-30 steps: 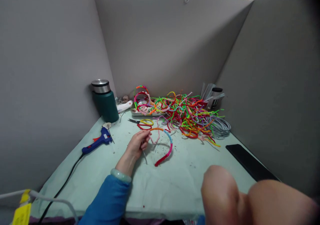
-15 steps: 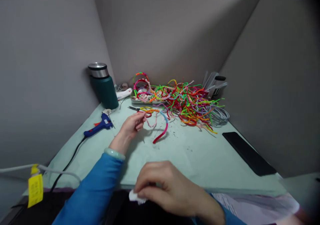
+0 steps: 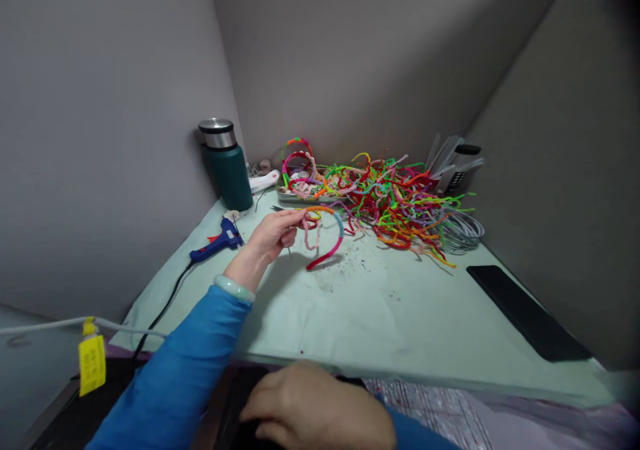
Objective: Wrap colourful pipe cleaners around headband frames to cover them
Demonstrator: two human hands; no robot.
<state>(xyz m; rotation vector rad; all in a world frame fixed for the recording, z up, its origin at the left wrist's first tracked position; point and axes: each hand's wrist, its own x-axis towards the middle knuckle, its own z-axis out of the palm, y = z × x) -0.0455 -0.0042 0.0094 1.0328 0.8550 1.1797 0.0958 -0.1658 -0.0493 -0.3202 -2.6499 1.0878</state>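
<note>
In my left hand one end of a curved headband is pinched between thumb and fingers. Its pipe-cleaner wrapping runs from orange through blue and pink to red, and the red end points down above the table. A loose pale pink pipe cleaner dangles near my fingertips. Behind the headband lies a pair of scissors, partly hidden. My right hand is low at the bottom, below the table's front edge, blurred by motion. Its fingers look bent, but their tips and anything between them do not show clearly.
A large heap of coloured pipe cleaners covers the back right, beside a metal tray with finished headbands. On the left are a blue glue gun with its cord and a green bottle. A black slab lies right.
My right hand has dropped lower and slightly left, and the white tissue it pinched is out of sight. My left hand still holds the headband. The whole view has shifted a little.
</note>
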